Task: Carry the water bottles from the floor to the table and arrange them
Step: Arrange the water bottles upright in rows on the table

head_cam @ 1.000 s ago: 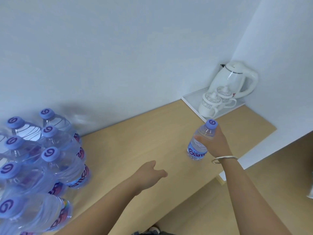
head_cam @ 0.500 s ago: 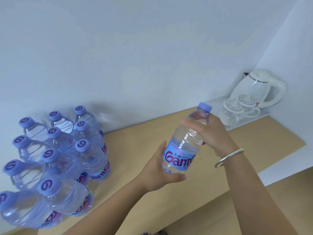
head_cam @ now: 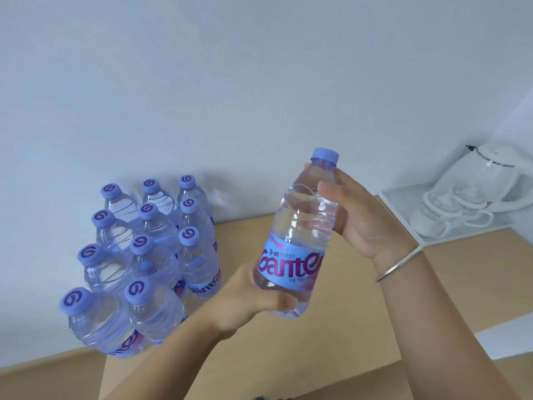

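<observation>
Bottle (head_cam: 300, 235) gripped in mid-air, right hand (head_cam: 363, 217) round shoulder, left hand (head_cam: 253, 298) round base, seemingly for joining the grouped bottles (head_cam: 144, 255) on table (head_cam: 360, 327).

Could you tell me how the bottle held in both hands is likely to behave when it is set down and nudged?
The bottle looks full, so probably heavy for its size. Its thin ribbed plastic likely gives slightly under the right hand and left hand. Tall and narrow, it may tip.

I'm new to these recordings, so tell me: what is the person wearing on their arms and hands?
Both forearms are bare, with no sleeves in view. The right wrist carries a thin, plain silver bangle. The left hand and right hand wear no gloves, and no rings show.
</observation>
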Available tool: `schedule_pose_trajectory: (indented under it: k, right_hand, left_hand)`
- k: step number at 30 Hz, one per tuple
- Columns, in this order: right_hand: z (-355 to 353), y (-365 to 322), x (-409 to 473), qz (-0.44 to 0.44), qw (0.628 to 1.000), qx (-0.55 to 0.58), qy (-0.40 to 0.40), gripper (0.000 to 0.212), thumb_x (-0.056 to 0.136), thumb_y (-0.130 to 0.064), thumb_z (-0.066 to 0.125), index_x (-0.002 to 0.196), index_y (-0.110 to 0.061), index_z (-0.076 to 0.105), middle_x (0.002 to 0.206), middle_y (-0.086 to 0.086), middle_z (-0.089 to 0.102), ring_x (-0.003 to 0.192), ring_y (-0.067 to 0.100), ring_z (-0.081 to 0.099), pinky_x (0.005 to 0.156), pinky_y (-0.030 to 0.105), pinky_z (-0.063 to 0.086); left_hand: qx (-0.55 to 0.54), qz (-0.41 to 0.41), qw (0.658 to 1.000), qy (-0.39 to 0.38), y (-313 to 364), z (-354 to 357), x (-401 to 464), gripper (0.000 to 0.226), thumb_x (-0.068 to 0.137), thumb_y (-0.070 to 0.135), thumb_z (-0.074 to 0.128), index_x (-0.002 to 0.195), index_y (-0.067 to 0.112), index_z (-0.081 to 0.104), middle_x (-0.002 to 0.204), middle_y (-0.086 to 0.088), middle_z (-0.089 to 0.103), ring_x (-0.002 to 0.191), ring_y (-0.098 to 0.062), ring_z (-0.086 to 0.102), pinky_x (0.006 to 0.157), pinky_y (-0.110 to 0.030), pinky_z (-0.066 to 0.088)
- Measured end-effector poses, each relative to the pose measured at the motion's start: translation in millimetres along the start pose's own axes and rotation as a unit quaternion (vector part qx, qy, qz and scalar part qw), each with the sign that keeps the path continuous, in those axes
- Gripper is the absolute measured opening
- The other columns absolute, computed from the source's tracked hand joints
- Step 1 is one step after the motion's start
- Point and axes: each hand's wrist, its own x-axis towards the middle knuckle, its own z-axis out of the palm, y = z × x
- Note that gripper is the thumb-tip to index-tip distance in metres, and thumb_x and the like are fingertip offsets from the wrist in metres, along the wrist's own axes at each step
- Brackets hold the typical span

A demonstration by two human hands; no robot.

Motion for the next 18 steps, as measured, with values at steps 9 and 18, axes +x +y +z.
schedule_pose_trajectory:
  k: [9,18]
  right_hand:
    - [33.0,10.4,18.6,-0.018,0.987,0.133,-0.090,0.043,0.060,-0.023,0.075,0.097,-0.016,0.055,0.085,0.000,0.066,0.075,0.021,0.067,0.067,0.034,0.055]
    - [34.7,25.3,25.1,-0.008,0.998,-0.014,-0.054,0.023,0.067,-0.029,0.061,0.089,-0.023,0.063,0.088,-0.003,0.069,0.084,0.019,0.067,0.074,0.031,0.055]
  left_hand:
    - [-0.200,-0.029,0.974,-0.102,-4.6,-3.6,-22.4,0.067,0.043,0.048,0.085,0.103,0.020,0.071,0.099,-0.002,0.070,0.092,-0.020,0.065,0.086,-0.034,0.048]
    - [-0.123,-0.020,0.992,-0.031,-11.5,-7.9,-32.6,0.048,0.059,0.027,0.067,0.100,0.004,0.058,0.080,-0.001,0.063,0.071,-0.014,0.058,0.064,-0.020,0.046]
